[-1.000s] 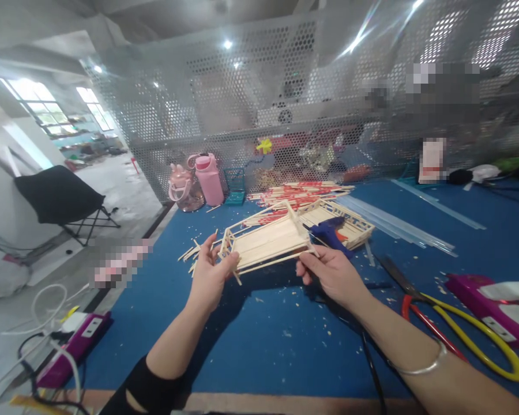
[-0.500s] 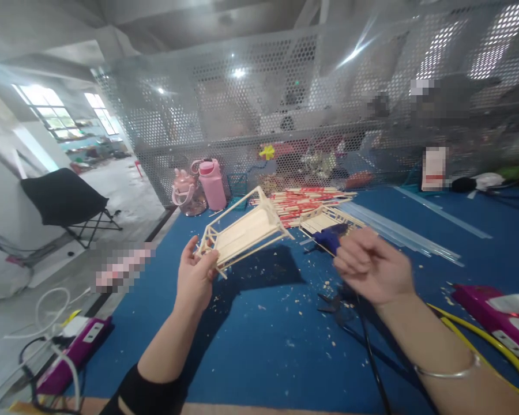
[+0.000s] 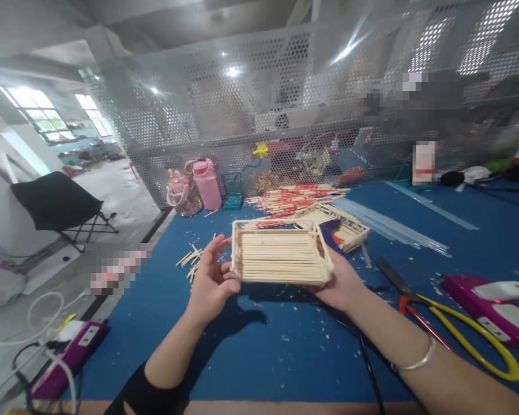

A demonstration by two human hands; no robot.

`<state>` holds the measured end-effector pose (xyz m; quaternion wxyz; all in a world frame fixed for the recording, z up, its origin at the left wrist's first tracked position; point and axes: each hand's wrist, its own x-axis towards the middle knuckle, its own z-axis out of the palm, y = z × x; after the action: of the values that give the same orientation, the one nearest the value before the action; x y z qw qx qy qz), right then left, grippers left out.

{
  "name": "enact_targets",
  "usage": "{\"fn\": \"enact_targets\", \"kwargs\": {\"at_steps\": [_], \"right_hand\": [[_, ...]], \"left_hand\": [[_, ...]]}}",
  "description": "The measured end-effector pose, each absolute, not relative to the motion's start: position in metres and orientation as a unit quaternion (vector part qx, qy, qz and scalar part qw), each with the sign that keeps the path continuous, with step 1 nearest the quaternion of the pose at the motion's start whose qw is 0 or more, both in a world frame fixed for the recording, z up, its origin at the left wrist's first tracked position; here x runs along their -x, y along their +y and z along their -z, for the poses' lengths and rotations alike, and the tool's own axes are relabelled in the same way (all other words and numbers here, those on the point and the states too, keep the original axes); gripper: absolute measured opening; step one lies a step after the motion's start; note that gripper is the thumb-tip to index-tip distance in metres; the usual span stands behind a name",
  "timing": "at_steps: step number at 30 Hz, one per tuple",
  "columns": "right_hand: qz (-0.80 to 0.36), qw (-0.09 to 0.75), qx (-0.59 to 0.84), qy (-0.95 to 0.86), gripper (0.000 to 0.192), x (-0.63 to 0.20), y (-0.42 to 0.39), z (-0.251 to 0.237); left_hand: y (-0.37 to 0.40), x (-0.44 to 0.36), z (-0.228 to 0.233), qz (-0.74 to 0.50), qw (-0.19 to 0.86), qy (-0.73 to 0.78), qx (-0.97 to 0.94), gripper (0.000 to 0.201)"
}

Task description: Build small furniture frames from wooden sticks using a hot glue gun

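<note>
I hold a small tray-like frame built of pale wooden sticks (image 3: 280,256) above the blue table (image 3: 263,346), its slatted floor turned toward me. My left hand (image 3: 210,281) grips its left end with thumb and fingers. My right hand (image 3: 341,282) supports it from below at the right end, fingers hidden behind the frame. A second stick frame (image 3: 341,225) lies on the table just behind, with a blue glue gun (image 3: 331,233) partly hidden by the held frame.
A pile of red-and-white sticks (image 3: 298,199) lies further back, with loose sticks (image 3: 192,259) at the left. Yellow-handled scissors (image 3: 458,334) and purple boxes (image 3: 488,302) lie at the right. Pink bottles (image 3: 207,184) stand by the perforated metal screen (image 3: 285,104). A black cable (image 3: 372,369) runs toward me.
The frame was held by my left hand alone and tilted half a second ago. My right hand has come back under it and the frame now faces me flat.
</note>
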<state>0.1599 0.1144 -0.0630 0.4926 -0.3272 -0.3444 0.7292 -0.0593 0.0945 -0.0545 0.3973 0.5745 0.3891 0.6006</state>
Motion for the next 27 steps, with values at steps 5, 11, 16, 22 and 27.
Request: {"fn": "enact_targets", "kwargs": {"at_steps": [5,11,16,22,27], "right_hand": [[-0.706,0.492,0.313,-0.401,0.031,-0.167,0.115,0.069],[-0.702,0.487,0.325,-0.405,0.027,-0.158,0.109,0.069],[-0.693,0.501,0.331,-0.399,0.027,-0.152,0.106,0.064],[-0.641,0.539,0.350,-0.419,0.028,-0.161,0.106,0.069],[-0.642,0.559,0.353,-0.388,0.027,-0.163,0.107,0.067]], "left_hand": [[0.097,0.061,0.049,-0.643,0.368,0.458,-0.491,0.059],[0.100,0.045,0.048,-0.493,0.596,0.486,-0.407,0.050],[0.099,0.040,0.054,-0.537,0.527,0.485,-0.446,0.036],[0.099,0.049,0.063,-0.530,0.379,0.506,-0.566,0.033],[0.102,0.073,0.042,-0.559,0.214,0.608,-0.523,0.047]]}}
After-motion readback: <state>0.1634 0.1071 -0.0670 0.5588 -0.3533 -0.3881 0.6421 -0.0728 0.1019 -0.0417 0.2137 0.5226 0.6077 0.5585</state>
